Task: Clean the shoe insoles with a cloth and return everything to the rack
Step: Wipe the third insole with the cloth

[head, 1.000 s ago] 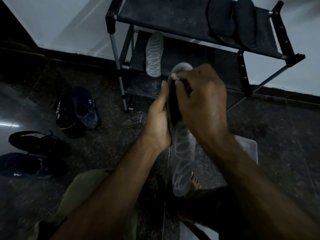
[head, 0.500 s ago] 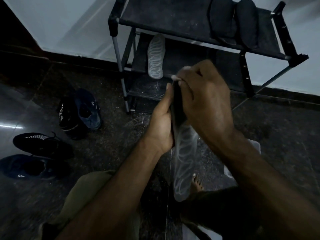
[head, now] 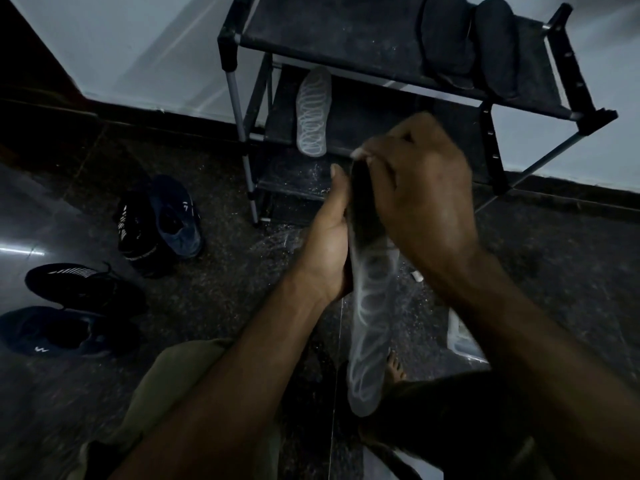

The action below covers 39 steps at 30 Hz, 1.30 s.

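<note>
I hold a pale insole (head: 372, 323) with a looped line pattern upright in front of me, heel end down. My left hand (head: 329, 244) supports its left edge from behind. My right hand (head: 422, 188) presses a dark cloth (head: 363, 209) against the insole's upper part and hides its tip. A matching pale insole (head: 311, 116) lies on the middle shelf of the black shoe rack (head: 346, 32). Two dark insoles (head: 446, 39) lie side by side on the top shelf at the right.
Two pairs of dark shoes sit on the dark floor at the left: one pair near the rack leg (head: 159, 223), the other nearer me (head: 83, 285). A clear plastic container (head: 460, 337) shows behind my right forearm. My bare foot (head: 396, 370) is beside the insole's heel.
My right hand with the cloth has slid along the insole's upper part, and the pale tip seen earlier is now covered. My left hand keeps its hold.
</note>
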Each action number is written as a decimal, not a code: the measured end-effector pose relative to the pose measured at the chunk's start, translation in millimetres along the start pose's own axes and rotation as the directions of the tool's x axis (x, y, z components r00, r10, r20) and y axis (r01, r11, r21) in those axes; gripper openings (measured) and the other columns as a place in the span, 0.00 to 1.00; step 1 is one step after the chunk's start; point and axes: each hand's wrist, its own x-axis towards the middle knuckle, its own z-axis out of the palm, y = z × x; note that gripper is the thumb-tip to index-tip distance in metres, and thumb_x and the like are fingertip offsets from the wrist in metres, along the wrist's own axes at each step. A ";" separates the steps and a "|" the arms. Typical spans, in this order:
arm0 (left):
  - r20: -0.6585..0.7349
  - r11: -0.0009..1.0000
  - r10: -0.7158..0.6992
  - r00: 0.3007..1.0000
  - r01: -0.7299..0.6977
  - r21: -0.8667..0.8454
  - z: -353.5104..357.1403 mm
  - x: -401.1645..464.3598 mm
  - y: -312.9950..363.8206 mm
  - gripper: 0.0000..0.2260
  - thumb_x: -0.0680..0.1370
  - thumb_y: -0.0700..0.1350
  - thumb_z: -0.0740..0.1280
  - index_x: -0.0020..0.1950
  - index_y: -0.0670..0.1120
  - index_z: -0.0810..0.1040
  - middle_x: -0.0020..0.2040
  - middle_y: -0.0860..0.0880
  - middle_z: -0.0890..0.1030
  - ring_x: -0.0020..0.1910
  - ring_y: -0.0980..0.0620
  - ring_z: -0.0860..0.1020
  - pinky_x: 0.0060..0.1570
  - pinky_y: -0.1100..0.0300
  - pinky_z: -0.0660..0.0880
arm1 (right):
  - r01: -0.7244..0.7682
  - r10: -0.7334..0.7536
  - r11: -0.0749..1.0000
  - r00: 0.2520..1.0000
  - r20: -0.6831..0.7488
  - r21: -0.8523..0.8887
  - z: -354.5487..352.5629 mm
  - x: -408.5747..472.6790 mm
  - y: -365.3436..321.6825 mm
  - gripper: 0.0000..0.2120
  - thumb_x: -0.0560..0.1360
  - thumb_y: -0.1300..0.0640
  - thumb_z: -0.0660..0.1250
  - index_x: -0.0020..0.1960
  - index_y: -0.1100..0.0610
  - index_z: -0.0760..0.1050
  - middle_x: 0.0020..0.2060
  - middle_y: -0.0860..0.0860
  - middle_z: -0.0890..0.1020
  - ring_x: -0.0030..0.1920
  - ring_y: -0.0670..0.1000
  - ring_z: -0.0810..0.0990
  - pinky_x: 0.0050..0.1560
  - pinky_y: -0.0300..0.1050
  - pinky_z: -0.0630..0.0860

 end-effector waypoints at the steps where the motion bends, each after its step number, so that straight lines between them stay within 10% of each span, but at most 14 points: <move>1: 0.006 1.000 -0.011 1.000 0.010 0.018 0.0 1.4 -0.6 0.29 0.82 0.62 0.47 0.53 0.49 0.85 0.55 0.45 0.83 0.57 0.49 0.80 0.58 0.55 0.77 | -0.029 0.029 0.999 0.999 -0.018 -0.013 -3.7 6.4 7.7 0.13 0.78 0.58 0.60 0.49 0.63 0.82 0.45 0.59 0.78 0.42 0.56 0.78 0.40 0.49 0.77; 10: -0.038 0.999 0.035 0.999 -0.035 0.003 -2.0 -2.3 3.4 0.29 0.84 0.59 0.48 0.48 0.45 0.85 0.49 0.44 0.85 0.50 0.50 0.84 0.46 0.58 0.80 | -0.036 0.034 0.993 0.999 0.025 0.108 5.4 -22.2 -14.7 0.11 0.78 0.58 0.64 0.49 0.64 0.82 0.44 0.54 0.78 0.43 0.54 0.79 0.42 0.40 0.76; 16: 0.014 1.000 -0.002 1.000 0.002 -0.010 -4.7 -2.0 7.1 0.35 0.82 0.64 0.47 0.72 0.36 0.68 0.70 0.38 0.72 0.70 0.44 0.71 0.74 0.48 0.61 | 0.085 -0.088 0.993 0.996 0.031 0.086 0.0 -28.6 -18.2 0.13 0.77 0.59 0.61 0.46 0.63 0.84 0.43 0.57 0.81 0.41 0.56 0.80 0.41 0.47 0.79; 23: -0.069 1.000 0.014 0.998 -0.015 -0.020 -1.0 1.4 0.8 0.29 0.82 0.62 0.49 0.54 0.44 0.82 0.51 0.42 0.84 0.53 0.47 0.82 0.54 0.55 0.79 | 0.099 -0.095 0.992 0.994 0.052 -0.075 5.2 -5.9 5.5 0.13 0.79 0.57 0.60 0.50 0.61 0.82 0.46 0.57 0.79 0.44 0.56 0.77 0.40 0.47 0.76; 39: 0.020 0.999 0.027 0.999 -0.026 -0.035 -1.4 -1.9 4.5 0.28 0.81 0.61 0.53 0.65 0.40 0.76 0.64 0.39 0.78 0.66 0.42 0.74 0.72 0.44 0.64 | 0.041 -0.039 0.999 0.996 0.076 -0.026 -0.9 -19.6 16.5 0.09 0.79 0.58 0.64 0.51 0.63 0.81 0.50 0.60 0.78 0.45 0.58 0.79 0.40 0.53 0.79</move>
